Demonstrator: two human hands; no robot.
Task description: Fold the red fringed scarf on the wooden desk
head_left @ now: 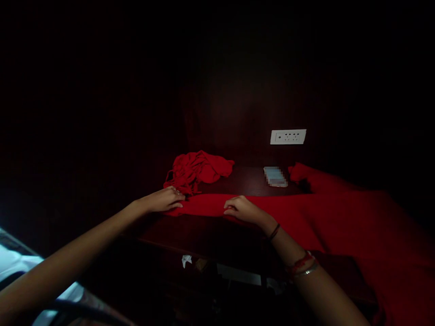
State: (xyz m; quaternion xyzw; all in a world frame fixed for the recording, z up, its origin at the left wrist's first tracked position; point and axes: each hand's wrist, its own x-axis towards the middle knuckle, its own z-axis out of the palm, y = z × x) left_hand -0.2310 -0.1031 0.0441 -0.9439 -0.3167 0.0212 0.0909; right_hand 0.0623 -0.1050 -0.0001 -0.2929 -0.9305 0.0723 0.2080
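A long strip of red cloth lies folded narrow across a dark wooden surface, widening to the right into a broad spread that hangs over the front edge. My left hand, with a ring on one finger, rests on the strip's left end, thumb and fingers apart. Further right along the strip, my right hand has its fingers curled and pinched on the cloth near its front edge. Behind my left hand sits a crumpled heap of red cloth with loose strings.
A phone-like flat object, blurred out, lies behind the strip. On the dark back wall is a white socket plate. Below the surface's front edge, pale items such as a white scrap show dimly. The surroundings are very dark.
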